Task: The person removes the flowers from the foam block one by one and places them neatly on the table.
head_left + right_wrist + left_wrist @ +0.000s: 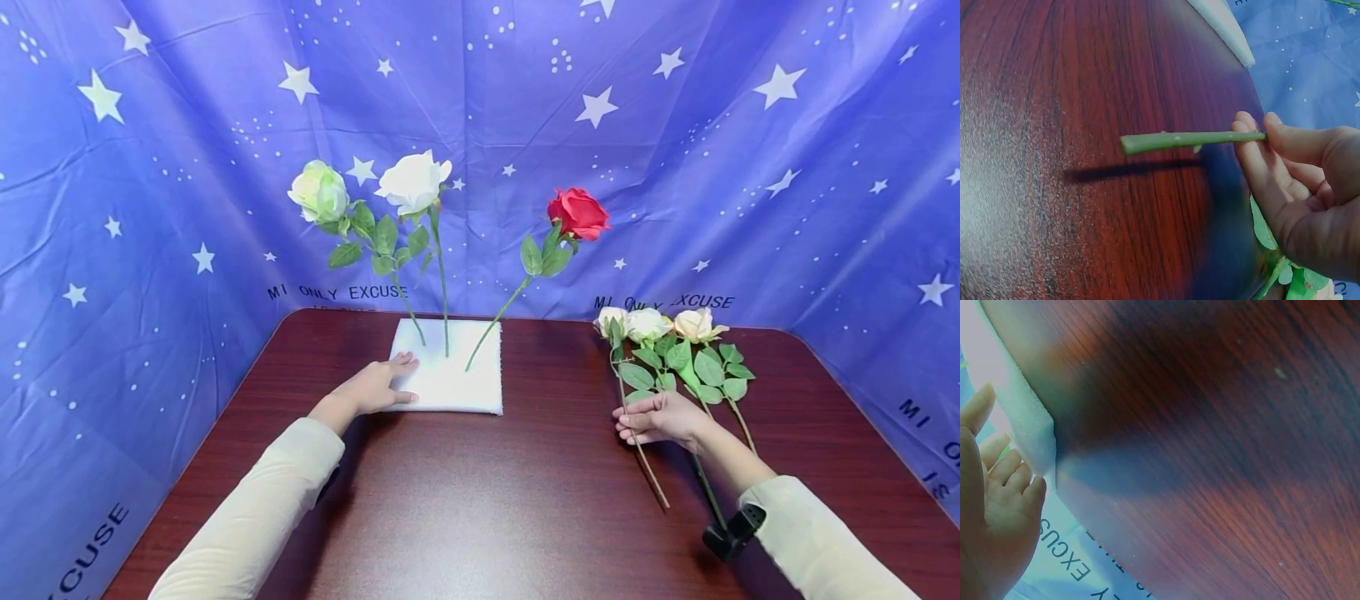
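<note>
On the dark wooden table (480, 500), head view: left hand (378, 387) flat, fingers straight, resting on the white foam block (457, 387), which carries a pale green rose (319, 192), a white rose (414, 182) and a red rose (577, 213); right hand (660, 418) pinching a cream rose stem (643, 454) among three lying to the right. Left wrist view: palm (994, 512) open beside the foam edge (1029, 434). Right wrist view: thumb and fingers (1260, 165) closed narrowly on the green stem (1179, 140), its cut end clear of the table; item judged light, stiff-stemmed, bloom delicate; best held at mid-stem.
</note>
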Motion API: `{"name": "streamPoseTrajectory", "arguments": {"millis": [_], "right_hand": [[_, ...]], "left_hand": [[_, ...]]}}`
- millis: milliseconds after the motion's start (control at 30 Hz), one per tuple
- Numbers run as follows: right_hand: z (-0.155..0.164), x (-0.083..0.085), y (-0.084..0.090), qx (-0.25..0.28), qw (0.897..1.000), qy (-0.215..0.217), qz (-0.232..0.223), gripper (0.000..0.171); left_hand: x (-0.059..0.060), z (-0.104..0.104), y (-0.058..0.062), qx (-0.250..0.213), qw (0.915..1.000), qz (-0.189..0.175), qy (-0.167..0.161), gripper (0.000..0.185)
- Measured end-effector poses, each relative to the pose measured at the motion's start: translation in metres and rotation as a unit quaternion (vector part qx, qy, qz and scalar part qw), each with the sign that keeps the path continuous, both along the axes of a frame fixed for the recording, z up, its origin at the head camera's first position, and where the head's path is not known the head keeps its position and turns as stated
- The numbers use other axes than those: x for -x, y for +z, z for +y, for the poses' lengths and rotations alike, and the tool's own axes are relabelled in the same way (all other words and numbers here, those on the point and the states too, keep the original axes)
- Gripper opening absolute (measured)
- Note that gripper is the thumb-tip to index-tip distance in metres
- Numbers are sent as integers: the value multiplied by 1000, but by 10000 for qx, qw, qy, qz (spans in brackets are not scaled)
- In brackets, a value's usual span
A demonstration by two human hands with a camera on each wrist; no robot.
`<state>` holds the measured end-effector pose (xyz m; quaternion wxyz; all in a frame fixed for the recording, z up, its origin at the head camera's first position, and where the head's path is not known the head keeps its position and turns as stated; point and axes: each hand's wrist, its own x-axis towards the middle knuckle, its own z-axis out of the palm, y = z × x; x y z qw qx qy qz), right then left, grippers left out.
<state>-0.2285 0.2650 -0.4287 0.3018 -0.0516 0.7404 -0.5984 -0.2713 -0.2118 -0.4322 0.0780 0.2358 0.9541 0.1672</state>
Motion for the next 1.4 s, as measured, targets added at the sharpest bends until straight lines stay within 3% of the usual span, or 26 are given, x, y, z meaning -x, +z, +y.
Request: {"name": "streamPoseTrajectory", "arguments": {"millis": [167,367,667,867,1133,1400], "right_hand": [[0,-3,0,-347,9985,-400,-140,43],[2,-2,1,-311,9953,-875,-270,41],[2,-2,-2,-941,9883,-1197,-6,29],[2,-4,-1,-1206,9836,-1336,128,31],[2,-6,-2,-1890,9672,-1629,480,28],[2,-3,-3,-2711,9415,-1744,983,22]], "left_hand": [[2,1,0,13,10000,37,-40,69],[3,0,1,-99,9999,76,-22,69],[4,0,-1,-65,9999,82,-38,68],[4,0,-2,-81,9999,82,-32,69],[3,0,-3,-77,9999,67,-28,69],[3,-1,-4,-106,9999,46,-8,68]]}}
